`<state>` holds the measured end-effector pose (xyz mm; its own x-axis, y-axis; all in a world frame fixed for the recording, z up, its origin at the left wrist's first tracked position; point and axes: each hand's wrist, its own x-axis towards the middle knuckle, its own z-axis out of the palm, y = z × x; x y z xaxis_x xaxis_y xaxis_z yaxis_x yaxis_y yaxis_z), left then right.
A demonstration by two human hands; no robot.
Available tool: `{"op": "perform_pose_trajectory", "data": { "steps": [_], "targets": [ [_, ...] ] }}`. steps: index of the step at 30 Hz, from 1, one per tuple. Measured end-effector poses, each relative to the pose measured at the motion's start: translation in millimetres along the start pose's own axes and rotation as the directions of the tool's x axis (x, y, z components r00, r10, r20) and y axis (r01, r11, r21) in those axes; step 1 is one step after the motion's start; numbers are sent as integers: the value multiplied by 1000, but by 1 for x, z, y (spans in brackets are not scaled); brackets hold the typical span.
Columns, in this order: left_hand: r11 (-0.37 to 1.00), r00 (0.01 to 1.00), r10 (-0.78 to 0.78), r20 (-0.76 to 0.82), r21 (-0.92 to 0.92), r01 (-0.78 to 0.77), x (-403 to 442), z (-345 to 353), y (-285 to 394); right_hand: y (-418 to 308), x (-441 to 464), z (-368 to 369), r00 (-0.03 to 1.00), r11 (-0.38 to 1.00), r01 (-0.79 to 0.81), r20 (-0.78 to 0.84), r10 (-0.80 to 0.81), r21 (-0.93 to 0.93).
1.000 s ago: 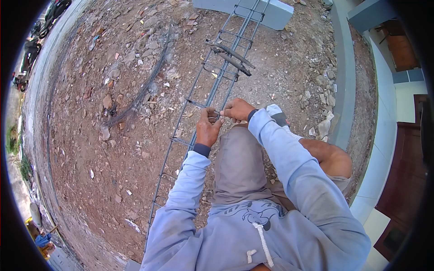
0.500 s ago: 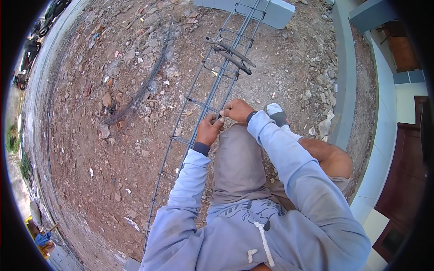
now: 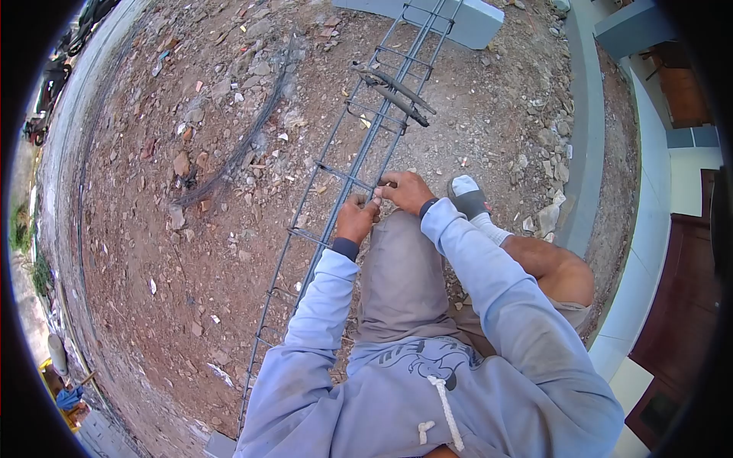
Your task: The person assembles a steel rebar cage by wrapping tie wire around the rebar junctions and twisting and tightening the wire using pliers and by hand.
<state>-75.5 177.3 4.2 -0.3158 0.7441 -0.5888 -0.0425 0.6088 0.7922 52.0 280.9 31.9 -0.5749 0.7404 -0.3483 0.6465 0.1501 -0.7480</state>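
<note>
A long steel rebar cage (image 3: pixel 334 173) with square stirrups runs lengthwise in front of me, past my left side. My left hand (image 3: pixel 356 219) is at its near side, with fingers pinched together beside the bars. Close against it, my right hand (image 3: pixel 407 191) bends over a stirrup corner, with thumb and fingers closed. The fingertips of both hands nearly meet at the bar; whatever they pinch is too small to make out. A pair of worn pincers (image 3: pixel 397 99) lies across the top of the cage, beyond my hands.
The cage's far end rests on a grey block (image 3: pixel 473 24). Thin dark wire (image 3: pixel 259 126) lies in a long bundle on the rubble-strewn ground (image 3: pixel 175 252). My bent knee (image 3: pixel 401 267) is close beside the cage. A grey concrete curb (image 3: pixel 588 153) and tiled ledge run along the right.
The view has shifted very slightly. My hands stay at the same spot on the cage, with only a small movement of the right fingers. The pincers remain on the bars.
</note>
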Motion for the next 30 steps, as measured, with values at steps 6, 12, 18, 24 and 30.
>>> {"op": "perform_pose_trajectory", "data": {
  "steps": [6,12,18,24,30],
  "targets": [
    [946,994,-105,35,311,89,-6,-6,15,2,-2,3,1000,999,7,-4,-7,-46],
    [904,932,-191,307,-316,289,-2,-15,10,2,-5,0,999,999,33,-21,-32,39],
    [876,936,-236,260,-361,321,-5,-13,18,11,-2,-1,961,885,-272,151,231,377],
    [895,947,-286,147,-311,319,-5,-7,26,21,3,6,991,940,-131,42,124,315],
    [869,944,-316,99,-370,329,3,-1,21,28,20,-9,901,755,-411,353,252,511]
  ]
}}
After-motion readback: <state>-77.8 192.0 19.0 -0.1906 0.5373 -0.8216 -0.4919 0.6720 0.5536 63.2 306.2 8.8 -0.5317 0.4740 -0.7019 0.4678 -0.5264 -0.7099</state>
